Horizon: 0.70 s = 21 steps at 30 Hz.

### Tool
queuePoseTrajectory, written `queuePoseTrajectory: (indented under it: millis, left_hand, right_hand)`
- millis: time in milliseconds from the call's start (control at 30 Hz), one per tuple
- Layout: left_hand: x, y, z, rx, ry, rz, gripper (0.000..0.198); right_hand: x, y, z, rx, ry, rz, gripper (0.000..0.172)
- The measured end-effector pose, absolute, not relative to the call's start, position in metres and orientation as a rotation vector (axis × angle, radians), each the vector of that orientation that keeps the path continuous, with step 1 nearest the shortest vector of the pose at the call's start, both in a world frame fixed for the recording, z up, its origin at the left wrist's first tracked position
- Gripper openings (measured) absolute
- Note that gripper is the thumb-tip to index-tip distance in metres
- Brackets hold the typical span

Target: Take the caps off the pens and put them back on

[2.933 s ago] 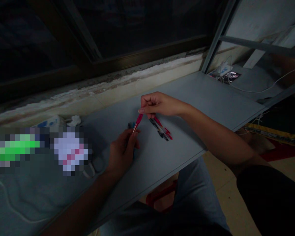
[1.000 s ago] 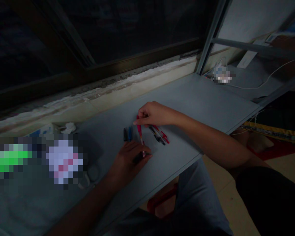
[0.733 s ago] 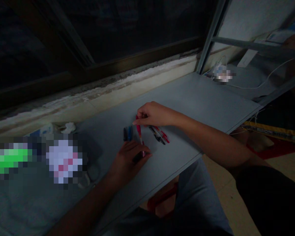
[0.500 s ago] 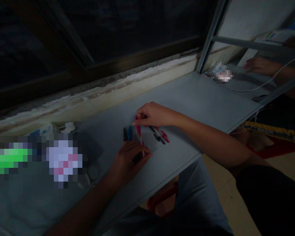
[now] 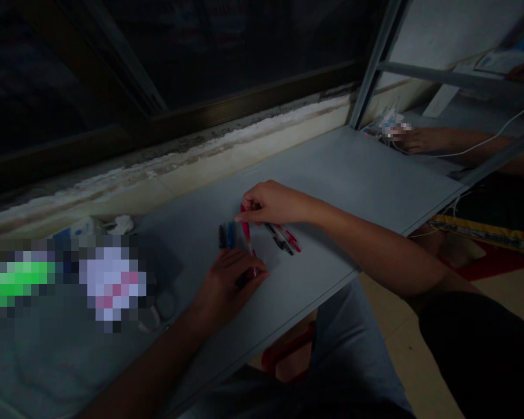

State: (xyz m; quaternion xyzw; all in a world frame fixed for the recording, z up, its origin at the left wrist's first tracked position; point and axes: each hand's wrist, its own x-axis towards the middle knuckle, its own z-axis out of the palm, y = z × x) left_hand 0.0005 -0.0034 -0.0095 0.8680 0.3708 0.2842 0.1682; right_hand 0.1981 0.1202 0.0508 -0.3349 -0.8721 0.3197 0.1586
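My right hand (image 5: 273, 203) pinches the upper end of a red pen (image 5: 246, 234), and my left hand (image 5: 229, 285) closes round its lower end. The pen stands across the gap between my hands, its lower part partly hidden by my left fingers. Just left of it lie two dark pens with blue and black bodies (image 5: 227, 235). Just right of my right fingertips, a small group of red and black pens (image 5: 283, 240) lies on the grey desk board (image 5: 353, 169).
Blurred objects (image 5: 109, 285) lie at the left beside a crumpled white tissue (image 5: 122, 224). Beyond a metal frame (image 5: 373, 70), another person's hand (image 5: 419, 139) rests near a white cable. A dark window and ledge line the far edge. A red stool (image 5: 286, 355) stands below.
Since the oldest frame, the red pen has turned more upright between my hands. The other person's hand has moved down and left at the upper right; my hands barely shifted in the last second.
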Motion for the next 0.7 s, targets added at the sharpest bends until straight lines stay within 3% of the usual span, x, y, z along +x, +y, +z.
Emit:
queuePoseTrajectory:
  millis: [100,267,433,567,700]
  left_hand:
    - [0.000,-0.004,-0.011,2.484,1.057,0.808,0.003]
    - [0.002,-0.009,-0.009,2.540,1.103,0.797,0.041]
    - [-0.003,-0.008,-0.006,2.486,1.534,1.018,0.018]
    - [-0.009,0.000,-0.009,2.435,1.834,0.954,0.022]
    - [-0.005,0.001,-0.008,2.466,1.941,0.758,0.024]
  right_hand:
    - [0.197,0.121,0.050,-0.986,-2.484,0.900,0.027]
    - [0.193,0.127,0.040,-1.131,-2.444,0.795,0.027]
    - [0.195,0.134,0.030,-1.204,-2.565,0.667,0.022]
    - [0.197,0.131,0.029,-1.307,-2.559,0.429,0.032]
    - [0.196,0.124,0.034,-1.264,-2.546,0.450,0.037]
